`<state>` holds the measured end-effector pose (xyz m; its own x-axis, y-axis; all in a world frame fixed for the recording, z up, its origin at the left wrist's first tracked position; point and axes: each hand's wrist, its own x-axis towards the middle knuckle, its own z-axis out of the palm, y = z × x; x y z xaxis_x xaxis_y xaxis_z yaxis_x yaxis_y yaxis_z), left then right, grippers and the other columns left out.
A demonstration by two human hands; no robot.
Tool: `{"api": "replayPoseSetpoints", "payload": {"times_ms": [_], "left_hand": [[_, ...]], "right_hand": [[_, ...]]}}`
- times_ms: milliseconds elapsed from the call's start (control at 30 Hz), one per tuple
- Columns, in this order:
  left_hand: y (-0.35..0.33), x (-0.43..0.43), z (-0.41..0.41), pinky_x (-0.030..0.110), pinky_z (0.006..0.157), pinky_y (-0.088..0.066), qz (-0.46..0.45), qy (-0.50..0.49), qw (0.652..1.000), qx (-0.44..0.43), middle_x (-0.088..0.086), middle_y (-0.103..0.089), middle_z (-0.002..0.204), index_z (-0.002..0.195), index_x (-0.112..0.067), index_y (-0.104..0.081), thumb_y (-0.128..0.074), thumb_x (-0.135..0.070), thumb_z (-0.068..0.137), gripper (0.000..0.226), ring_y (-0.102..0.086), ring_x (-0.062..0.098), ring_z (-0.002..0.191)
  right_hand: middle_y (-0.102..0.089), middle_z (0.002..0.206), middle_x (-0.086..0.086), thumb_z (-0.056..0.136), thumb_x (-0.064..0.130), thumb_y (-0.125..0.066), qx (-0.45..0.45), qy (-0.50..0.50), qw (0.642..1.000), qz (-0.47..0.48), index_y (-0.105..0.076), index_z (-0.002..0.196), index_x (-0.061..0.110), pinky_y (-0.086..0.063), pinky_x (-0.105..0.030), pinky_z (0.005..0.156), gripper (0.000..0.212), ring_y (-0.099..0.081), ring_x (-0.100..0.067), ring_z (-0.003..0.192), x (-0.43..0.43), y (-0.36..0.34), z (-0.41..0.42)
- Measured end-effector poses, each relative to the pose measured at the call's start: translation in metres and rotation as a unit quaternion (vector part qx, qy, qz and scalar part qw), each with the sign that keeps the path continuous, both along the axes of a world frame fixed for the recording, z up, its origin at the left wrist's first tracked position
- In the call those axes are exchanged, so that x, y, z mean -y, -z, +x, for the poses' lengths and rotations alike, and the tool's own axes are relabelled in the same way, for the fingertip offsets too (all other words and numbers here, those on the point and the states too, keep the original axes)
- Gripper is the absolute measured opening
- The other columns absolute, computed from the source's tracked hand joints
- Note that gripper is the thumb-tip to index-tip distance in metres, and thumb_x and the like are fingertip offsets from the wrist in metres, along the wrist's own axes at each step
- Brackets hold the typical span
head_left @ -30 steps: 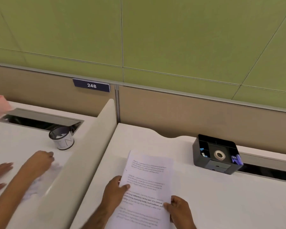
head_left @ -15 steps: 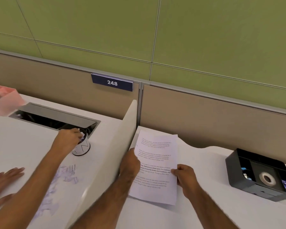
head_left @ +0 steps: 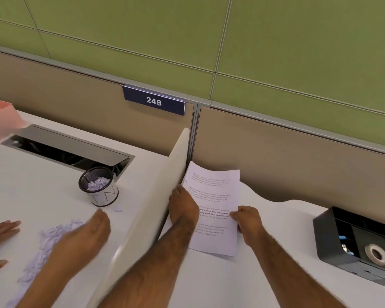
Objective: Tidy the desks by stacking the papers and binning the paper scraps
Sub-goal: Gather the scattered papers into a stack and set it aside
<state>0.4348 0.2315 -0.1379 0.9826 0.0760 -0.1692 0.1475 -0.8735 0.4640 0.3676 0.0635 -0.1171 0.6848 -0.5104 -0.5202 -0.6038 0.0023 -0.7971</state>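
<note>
My left hand [head_left: 183, 207] and right hand [head_left: 246, 221] pinch the white printed paper sheets [head_left: 213, 192] at their nine and three o'clock edges. I'd square the edges, then lay the sheets flat.

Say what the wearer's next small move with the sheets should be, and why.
Probably set the papers down flat on the desk and square them: the left hand and right hand grip their side edges, right beside the divider.

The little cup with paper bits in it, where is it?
In the head view the cup stands on the left desk, in front of the open cable slot, left of the white divider, beyond the paper scraps.
</note>
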Motion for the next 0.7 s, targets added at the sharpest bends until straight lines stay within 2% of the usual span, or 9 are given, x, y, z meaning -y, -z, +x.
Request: {"api": "replayPoseSetpoints", "payload": {"times_ms": [200, 333, 400, 500, 700], "left_hand": [[0.011, 0.007, -0.009, 0.039, 0.112, -0.036, 0.002, 0.003, 1.0, 0.025, 0.02, -0.045, 0.149, 0.153, 0.006, -0.027, -0.053, -0.021, 0.095, 0.069, -0.048, 0.033, 0.134], [0.014, 0.004, -0.015, 0.037, 0.123, -0.022, -0.004, 0.034, 0.999, 0.006, 0.021, -0.028, 0.16, 0.156, 0.006, -0.015, -0.051, -0.025, 0.099, 0.074, -0.031, 0.033, 0.148], [0.013, 0.0, -0.019, 0.036, 0.126, -0.016, -0.003, 0.044, 0.999, -0.005, 0.019, -0.018, 0.165, 0.157, 0.004, -0.011, -0.049, -0.027, 0.101, 0.075, -0.021, 0.031, 0.153], [0.009, -0.004, -0.028, 0.036, 0.126, -0.013, 0.0, 0.059, 0.998, -0.008, 0.018, -0.006, 0.168, 0.159, 0.002, -0.006, -0.046, -0.028, 0.104, 0.074, -0.013, 0.03, 0.156], [0.001, -0.014, -0.044, 0.039, 0.128, -0.009, 0.037, 0.101, 0.994, 0.009, 0.017, -0.004, 0.169, 0.16, 0.0, -0.006, -0.04, -0.031, 0.105, 0.071, -0.008, 0.031, 0.157]], "right_hand": [[-0.072, 0.089, -0.022, 0.087, -0.005, -0.063, -0.014, 0.008, 1.0, -0.015, -0.058, 0.075, 0.001, -0.049, -0.028, 0.054, 0.014, -0.066, -0.034, 0.071, 0.002, 0.014, -0.004], [-0.067, 0.08, -0.02, 0.088, -0.002, -0.059, -0.018, -0.012, 0.999, -0.038, -0.053, 0.069, 0.005, -0.045, -0.029, 0.056, 0.021, -0.06, -0.03, 0.066, 0.003, 0.017, -0.005], [-0.063, 0.082, -0.027, 0.09, 0.002, -0.055, -0.013, -0.032, 0.998, -0.047, -0.054, 0.075, 0.006, -0.047, -0.034, 0.06, 0.016, -0.058, -0.029, 0.068, 0.003, 0.017, -0.005], [-0.066, 0.095, -0.034, 0.094, 0.004, -0.049, -0.015, -0.059, 0.997, -0.05, -0.055, 0.08, 0.006, -0.05, -0.037, 0.063, 0.015, -0.06, -0.03, 0.072, 0.002, 0.019, -0.006], [-0.071, 0.102, -0.026, 0.1, 0.006, -0.048, -0.023, -0.074, 0.997, -0.014, -0.063, 0.096, -0.007, -0.059, -0.032, 0.06, 0.02, -0.071, -0.036, 0.086, 0.003, 0.013, -0.021]]}}
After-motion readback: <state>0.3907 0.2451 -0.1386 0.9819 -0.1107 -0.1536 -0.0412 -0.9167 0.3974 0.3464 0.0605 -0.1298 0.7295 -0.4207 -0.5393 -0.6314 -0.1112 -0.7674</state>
